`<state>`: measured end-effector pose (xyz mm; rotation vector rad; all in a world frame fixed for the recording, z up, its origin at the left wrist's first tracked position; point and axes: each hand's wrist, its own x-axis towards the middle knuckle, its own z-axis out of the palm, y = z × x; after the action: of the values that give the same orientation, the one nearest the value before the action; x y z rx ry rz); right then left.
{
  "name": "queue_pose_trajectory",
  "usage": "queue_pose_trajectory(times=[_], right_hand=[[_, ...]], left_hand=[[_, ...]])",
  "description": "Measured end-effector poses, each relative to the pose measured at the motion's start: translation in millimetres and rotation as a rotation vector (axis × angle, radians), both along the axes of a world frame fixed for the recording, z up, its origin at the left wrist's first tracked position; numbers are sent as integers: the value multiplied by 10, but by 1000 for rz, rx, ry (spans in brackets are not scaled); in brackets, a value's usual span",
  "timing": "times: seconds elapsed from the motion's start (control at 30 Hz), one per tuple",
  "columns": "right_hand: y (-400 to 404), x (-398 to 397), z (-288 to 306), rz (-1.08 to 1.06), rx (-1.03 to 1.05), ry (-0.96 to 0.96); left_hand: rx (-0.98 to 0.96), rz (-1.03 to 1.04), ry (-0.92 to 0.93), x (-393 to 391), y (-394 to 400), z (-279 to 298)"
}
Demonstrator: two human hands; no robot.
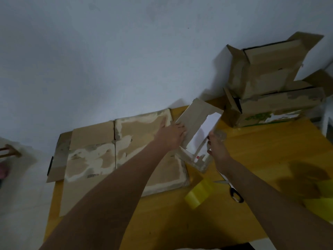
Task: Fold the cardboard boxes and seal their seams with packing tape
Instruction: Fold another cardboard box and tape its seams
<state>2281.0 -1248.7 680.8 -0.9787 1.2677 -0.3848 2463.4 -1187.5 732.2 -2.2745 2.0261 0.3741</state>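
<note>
Hands work a small cardboard box (196,123) at the yellow surface (261,150): left hand (173,134) flat, fingers straight against its side; right hand (216,145) pinching its edge. Green print on stacked boxes (270,94) is unreadable.

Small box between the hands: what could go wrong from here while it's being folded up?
1. The left hand only presses flat on a panel of the small box, so the half-formed box may spring or slide.
2. The right hand grips the box's other side with something crinkled that looks like tape; it could stick to the wrong panel.
3. The scissors lie open on the yellow table just under the right forearm, easy to brush.
</note>
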Motion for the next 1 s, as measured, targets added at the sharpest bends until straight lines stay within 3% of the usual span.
queue_pose_trajectory(times=[0.13,0.3,0.5,1.0], right_hand=[[-36,103,97,58,-4,21],[-149,315,228,162,-21,-5],[-365,433,240,282,20,-81],[-137,-93,-16,-19,439,-210]], left_hand=[[-3,4,-70,-39,197,-30],[71,130,55,44,238,42],[88,108,-97,9,272,62],[57,175,-35,-2,155,-9]])
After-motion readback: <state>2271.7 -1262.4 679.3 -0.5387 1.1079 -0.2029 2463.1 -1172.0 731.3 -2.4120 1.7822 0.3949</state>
